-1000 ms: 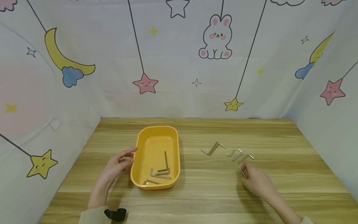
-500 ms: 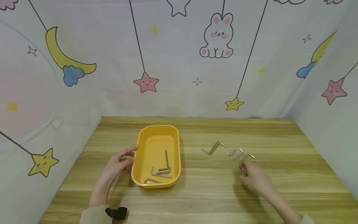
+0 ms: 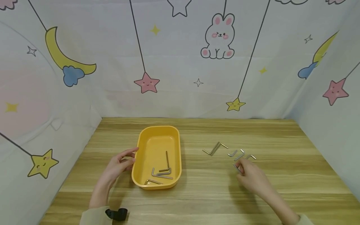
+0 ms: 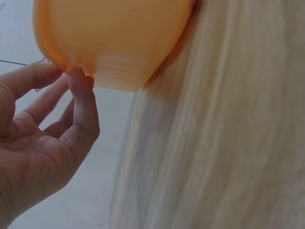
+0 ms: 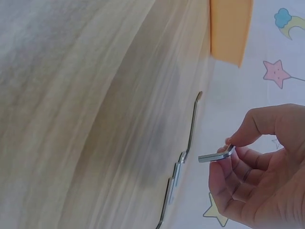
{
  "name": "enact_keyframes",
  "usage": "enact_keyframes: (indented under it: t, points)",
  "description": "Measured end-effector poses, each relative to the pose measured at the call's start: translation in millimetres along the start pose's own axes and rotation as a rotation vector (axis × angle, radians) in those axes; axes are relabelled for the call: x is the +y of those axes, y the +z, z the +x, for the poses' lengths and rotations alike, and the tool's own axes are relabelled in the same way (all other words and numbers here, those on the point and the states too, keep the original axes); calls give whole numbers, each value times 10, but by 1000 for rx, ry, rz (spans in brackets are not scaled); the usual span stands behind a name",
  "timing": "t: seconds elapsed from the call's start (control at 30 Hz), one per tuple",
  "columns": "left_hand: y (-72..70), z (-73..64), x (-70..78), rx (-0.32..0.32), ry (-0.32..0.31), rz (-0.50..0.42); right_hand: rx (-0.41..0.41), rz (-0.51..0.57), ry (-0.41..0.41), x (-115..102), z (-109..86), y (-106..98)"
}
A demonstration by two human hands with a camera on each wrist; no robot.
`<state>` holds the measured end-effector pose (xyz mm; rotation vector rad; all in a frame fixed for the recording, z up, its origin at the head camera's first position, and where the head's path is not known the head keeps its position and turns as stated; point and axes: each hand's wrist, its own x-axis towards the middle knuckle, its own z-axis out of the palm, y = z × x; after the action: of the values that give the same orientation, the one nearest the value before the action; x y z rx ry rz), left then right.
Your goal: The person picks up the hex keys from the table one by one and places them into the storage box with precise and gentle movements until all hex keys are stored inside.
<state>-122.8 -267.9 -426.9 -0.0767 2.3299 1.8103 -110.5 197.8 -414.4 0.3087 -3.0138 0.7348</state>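
My right hand (image 3: 253,176) pinches a silver hex key (image 5: 217,156) between thumb and fingers. In the right wrist view its short bent end shows by the fingertips, held up off the table. Just beyond that hand lie silver hex keys (image 3: 239,155), one partly covered by the fingers. Brass-coloured hex keys (image 3: 216,148) lie crossed to their left. At the left stands a yellow tray (image 3: 180,156) holding several hex keys (image 3: 162,176), brass and silver, near its front end. My left hand (image 3: 118,165) holds the tray's left rim with thumb and fingertips.
Wood-grain tabletop (image 3: 202,193) runs between the tray and the right hand. White printed cloth (image 3: 180,62) encloses the table at the back and both sides. A black wrist strap (image 3: 116,214) sits at the left sleeve.
My right hand has moved left and slightly away with the hex key in its fingers. The left hand stays at the tray's rim, and the tray keeps its place.
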Motion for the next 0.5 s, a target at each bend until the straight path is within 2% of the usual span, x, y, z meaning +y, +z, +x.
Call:
enact_keyframes:
  t: [0.5]
  points:
    - [-4,3,5,-4,9,5,6,32,-28,-266,62,-31]
